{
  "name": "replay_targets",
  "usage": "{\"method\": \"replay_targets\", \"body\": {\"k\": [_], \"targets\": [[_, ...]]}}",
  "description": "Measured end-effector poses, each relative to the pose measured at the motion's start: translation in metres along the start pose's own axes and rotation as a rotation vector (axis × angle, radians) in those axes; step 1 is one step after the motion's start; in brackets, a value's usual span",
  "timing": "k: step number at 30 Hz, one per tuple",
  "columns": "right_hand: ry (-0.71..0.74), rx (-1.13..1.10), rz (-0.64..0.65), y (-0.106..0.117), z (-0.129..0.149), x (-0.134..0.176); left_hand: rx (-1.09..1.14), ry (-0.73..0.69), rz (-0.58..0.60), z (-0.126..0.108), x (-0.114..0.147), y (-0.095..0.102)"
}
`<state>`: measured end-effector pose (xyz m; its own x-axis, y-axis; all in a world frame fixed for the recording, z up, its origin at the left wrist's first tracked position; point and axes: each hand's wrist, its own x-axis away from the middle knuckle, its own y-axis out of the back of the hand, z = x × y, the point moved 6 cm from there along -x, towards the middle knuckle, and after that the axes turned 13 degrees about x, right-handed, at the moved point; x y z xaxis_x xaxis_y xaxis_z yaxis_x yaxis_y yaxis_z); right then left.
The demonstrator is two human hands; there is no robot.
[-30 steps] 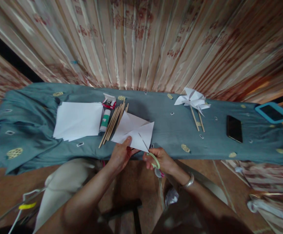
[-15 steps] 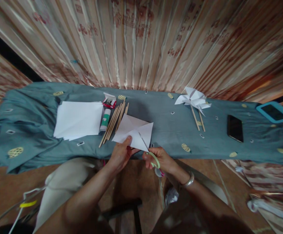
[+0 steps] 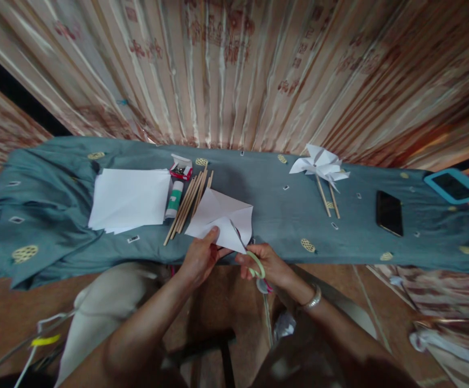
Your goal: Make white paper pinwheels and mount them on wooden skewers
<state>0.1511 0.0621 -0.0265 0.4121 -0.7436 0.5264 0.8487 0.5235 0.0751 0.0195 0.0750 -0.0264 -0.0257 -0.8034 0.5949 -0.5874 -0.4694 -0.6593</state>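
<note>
My left hand [image 3: 202, 252] pinches the near edge of a white square of paper [image 3: 214, 207], thumb on top and fingers beneath. My right hand [image 3: 267, 263] grips green-handled scissors [image 3: 257, 264] at the paper's near right corner. Their blades lie along a cut running from that corner toward the middle of the sheet. Just left of the paper is a bundle of wooden sticks [image 3: 186, 207], partly covered by its left edge. A glue stick [image 3: 174, 199] with a green label lies beside the sticks.
A stack of white paper [image 3: 129, 198] lies at left, near a small red box [image 3: 181, 168] of metal pieces. Two white paper pinwheels [image 3: 319, 164] on sticks lie right of centre. Farther right are a black phone [image 3: 389, 213] and a blue-framed tablet [image 3: 456, 186]. A pleated curtain [image 3: 226, 75] hangs behind.
Both hands stay almost in place. The paper's right flap has shifted slightly and bends around the scissor blades.
</note>
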Motion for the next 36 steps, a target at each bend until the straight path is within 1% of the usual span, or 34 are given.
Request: {"method": "replay_targets", "body": {"k": [8,18,23,26,30,33,36], "targets": [[-0.012,-0.041,-0.001,0.000,0.000,-0.001,0.006,-0.014,0.006,0.001,0.000,0.002],[-0.004,-0.030,-0.001,0.000,-0.002,-0.002,0.030,-0.019,0.014,0.001,0.000,0.001],[-0.026,-0.058,-0.009,-0.001,-0.004,-0.003,0.013,-0.017,0.027,0.003,-0.001,0.003],[-0.036,-0.065,-0.018,0.000,-0.002,-0.003,0.023,-0.017,0.015,0.002,-0.001,0.003],[-0.038,-0.006,0.037,0.002,-0.001,0.000,0.034,-0.011,-0.005,-0.001,-0.002,0.001],[-0.062,0.022,0.085,0.006,-0.009,0.003,0.043,-0.019,-0.016,-0.005,-0.005,-0.001],[-0.054,0.025,0.122,0.010,-0.019,0.008,0.069,-0.023,0.016,-0.007,-0.007,-0.005]]}}
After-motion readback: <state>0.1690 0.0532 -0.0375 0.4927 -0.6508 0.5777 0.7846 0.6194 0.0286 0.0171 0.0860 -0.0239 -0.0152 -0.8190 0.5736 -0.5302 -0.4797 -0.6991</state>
